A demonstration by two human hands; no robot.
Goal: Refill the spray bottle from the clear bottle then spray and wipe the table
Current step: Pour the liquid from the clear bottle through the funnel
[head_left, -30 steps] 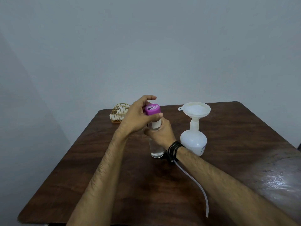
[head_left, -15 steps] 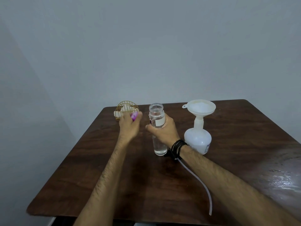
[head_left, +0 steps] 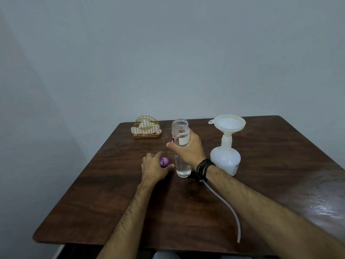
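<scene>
The clear bottle (head_left: pixel 180 135) stands upright and uncapped in the middle of the dark wooden table (head_left: pixel 270 146), with liquid in it. My right hand (head_left: pixel 188 149) is wrapped around its middle. Left of it, my left hand (head_left: pixel 154 168) rests low on the table with its fingers around the purple cap (head_left: pixel 164 162). The white spray bottle (head_left: pixel 225 159) stands to the right, without its spray head, a white funnel (head_left: pixel 228 124) sitting in its neck. A thin white tube (head_left: pixel 226 204) trails from behind my right wrist toward the table's front edge.
A gold wire holder (head_left: pixel 146 128) with a white cloth in it stands at the back left of the table. Pale walls close in behind and on the left. The table's front edge is near my body.
My left hand took the purple cap off the clear bottle, carried it left, then lowered it to the table beside the bottle. My right hand has stayed on the bottle.
</scene>
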